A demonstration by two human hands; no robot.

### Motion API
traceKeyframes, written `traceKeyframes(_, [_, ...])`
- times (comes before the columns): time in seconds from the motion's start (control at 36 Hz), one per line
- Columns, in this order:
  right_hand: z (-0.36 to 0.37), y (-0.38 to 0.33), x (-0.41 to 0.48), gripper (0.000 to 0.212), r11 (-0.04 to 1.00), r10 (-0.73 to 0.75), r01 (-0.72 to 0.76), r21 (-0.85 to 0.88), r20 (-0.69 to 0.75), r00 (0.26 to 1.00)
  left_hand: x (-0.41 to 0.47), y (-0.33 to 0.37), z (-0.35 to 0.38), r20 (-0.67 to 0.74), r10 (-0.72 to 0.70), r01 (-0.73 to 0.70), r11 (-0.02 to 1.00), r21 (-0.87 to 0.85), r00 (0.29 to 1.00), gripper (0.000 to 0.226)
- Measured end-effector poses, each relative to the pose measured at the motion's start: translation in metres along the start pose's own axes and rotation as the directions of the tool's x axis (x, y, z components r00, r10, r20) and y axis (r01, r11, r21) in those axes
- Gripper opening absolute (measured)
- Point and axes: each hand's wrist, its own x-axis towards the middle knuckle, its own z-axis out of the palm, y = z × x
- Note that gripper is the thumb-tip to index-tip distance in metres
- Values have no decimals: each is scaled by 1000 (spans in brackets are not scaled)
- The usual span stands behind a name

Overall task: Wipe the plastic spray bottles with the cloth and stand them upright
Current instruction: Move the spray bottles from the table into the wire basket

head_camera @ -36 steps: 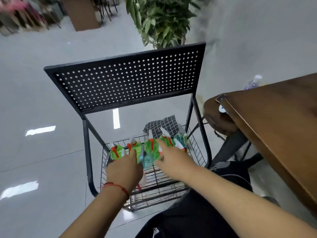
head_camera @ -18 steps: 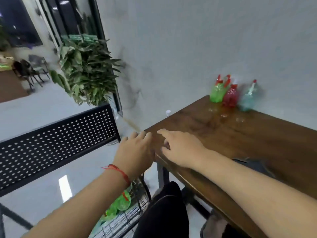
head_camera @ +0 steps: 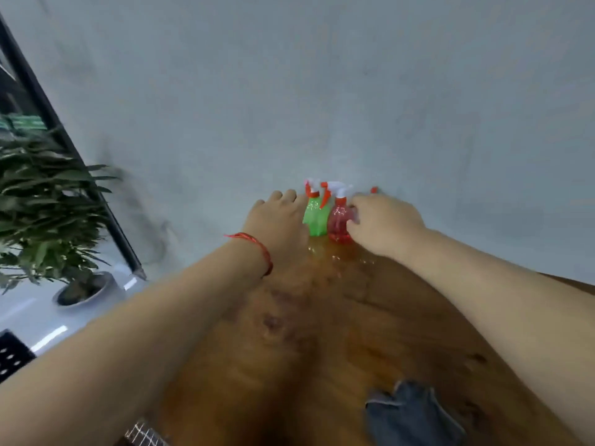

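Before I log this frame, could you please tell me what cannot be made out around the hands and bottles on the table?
Head view: the right hand hides whatever the orange tip belongs to.
Head view: blur hides whether the right hand's fingers grip the red bottle.
Head view: the left hand hides, with its own back, whether its thumb touches the green bottle.
Head view: the bottom edge cuts off the cloth.

soft even light, motion blur, wide-angle warp
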Motion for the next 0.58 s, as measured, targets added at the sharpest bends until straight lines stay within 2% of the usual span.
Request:
traceKeyframes(0.17, [18,45,75,49,992,124,-124,12,-33,992,117,20,49,52,-1,-3,997,77,999,40])
traceKeyframes(0.28, [42,63,112,51,979,203,-201,44,-46,978,165,34,81,94,-21,17,999,46,995,46])
traceKeyframes(0.36, [61,68,127,47,972,236,-236,25,-16,972,181,46,100,179,-75,56,993,105,981,47])
traceKeyframes(0.44, [76,69,129,32,969,241,-243,-40,-43,969,184,52,114,167,-88,49,974,222,982,38])
traceKeyframes(0.5, [80,65,124,37,970,236,-238,-59,-43,971,183,52,114,157,-75,34,968,247,985,31])
traceKeyframes(0.58, [78,60,112,44,980,193,-195,-39,-49,980,180,51,109,244,-51,-1,978,208,968,33])
